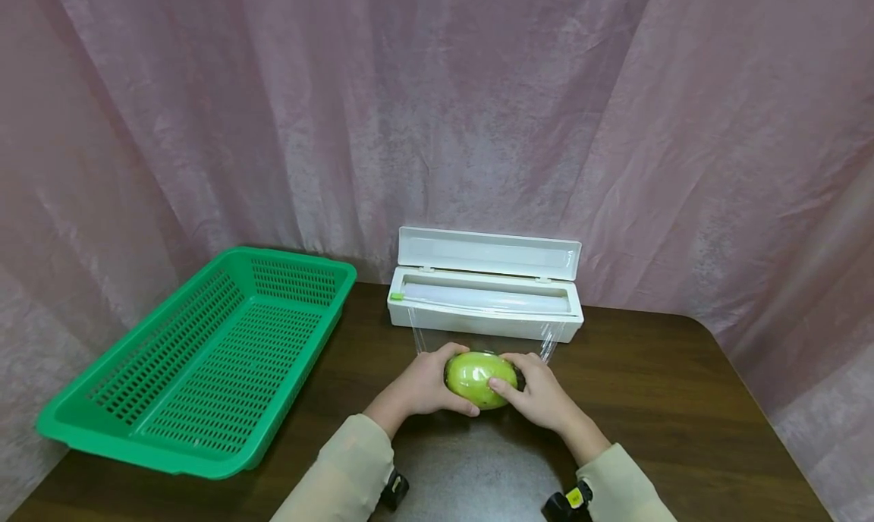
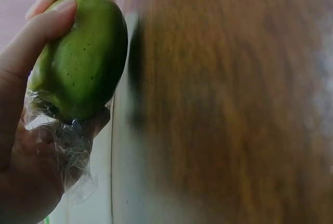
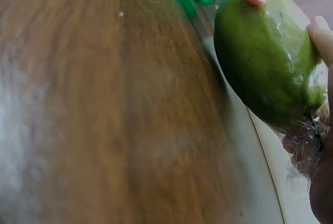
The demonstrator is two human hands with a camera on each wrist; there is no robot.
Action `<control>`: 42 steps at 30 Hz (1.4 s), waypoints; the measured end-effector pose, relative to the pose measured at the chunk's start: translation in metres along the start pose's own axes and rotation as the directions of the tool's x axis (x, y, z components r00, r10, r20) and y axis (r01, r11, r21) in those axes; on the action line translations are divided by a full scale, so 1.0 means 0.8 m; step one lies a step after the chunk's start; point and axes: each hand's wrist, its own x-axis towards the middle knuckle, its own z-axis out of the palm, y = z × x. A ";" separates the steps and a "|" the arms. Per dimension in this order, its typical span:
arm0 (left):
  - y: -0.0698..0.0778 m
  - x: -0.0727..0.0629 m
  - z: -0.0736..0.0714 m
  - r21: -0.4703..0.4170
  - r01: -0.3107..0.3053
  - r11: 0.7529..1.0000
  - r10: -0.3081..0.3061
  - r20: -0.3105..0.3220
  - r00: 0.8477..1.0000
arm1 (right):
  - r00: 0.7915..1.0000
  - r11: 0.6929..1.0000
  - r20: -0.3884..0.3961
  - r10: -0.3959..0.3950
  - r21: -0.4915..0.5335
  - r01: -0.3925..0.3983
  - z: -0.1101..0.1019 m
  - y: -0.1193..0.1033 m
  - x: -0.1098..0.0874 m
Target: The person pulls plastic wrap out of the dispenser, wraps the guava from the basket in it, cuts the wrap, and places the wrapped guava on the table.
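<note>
Both hands hold a green mango (image 1: 480,379) above the table, in front of a white cling film box (image 1: 486,323). My left hand (image 1: 429,383) grips its left end, thumb on the near side. On the right end, my right hand (image 1: 541,394) grips with its thumb across the skin. Clear cling film (image 2: 73,146) covers the fruit and bunches up at its ends, as both wrist views show. Strips of film run from the box down toward the hands. The box's lid (image 1: 488,253) stands raised, and a film roll (image 1: 486,297) lies inside.
A green plastic basket (image 1: 273,423) with slotted walls stands at the left of the dark wooden table (image 1: 655,400). A pink curtain (image 1: 492,105) hangs behind the table. Dark wrist cameras sit at both sleeves.
</note>
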 end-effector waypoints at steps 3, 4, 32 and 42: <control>0.000 0.001 -0.001 0.004 -0.005 1.000 0.005 0.003 1.000 | 1.000 1.000 -0.001 -0.004 0.003 0.004 -0.001 0.000 0.001; 0.000 0.002 -0.001 0.004 -0.010 1.000 0.010 0.004 1.000 | 1.000 1.000 0.000 -0.002 0.004 0.002 -0.001 0.000 0.001; 0.003 0.020 -0.005 0.065 -0.021 0.998 0.021 -0.005 1.000 | 0.995 0.996 0.081 -0.060 -0.059 0.065 -0.011 -0.005 0.011; 0.008 0.012 -0.007 0.086 -0.013 0.996 0.016 -0.039 0.999 | 0.995 0.996 0.096 -0.041 -0.077 0.048 -0.013 -0.005 0.017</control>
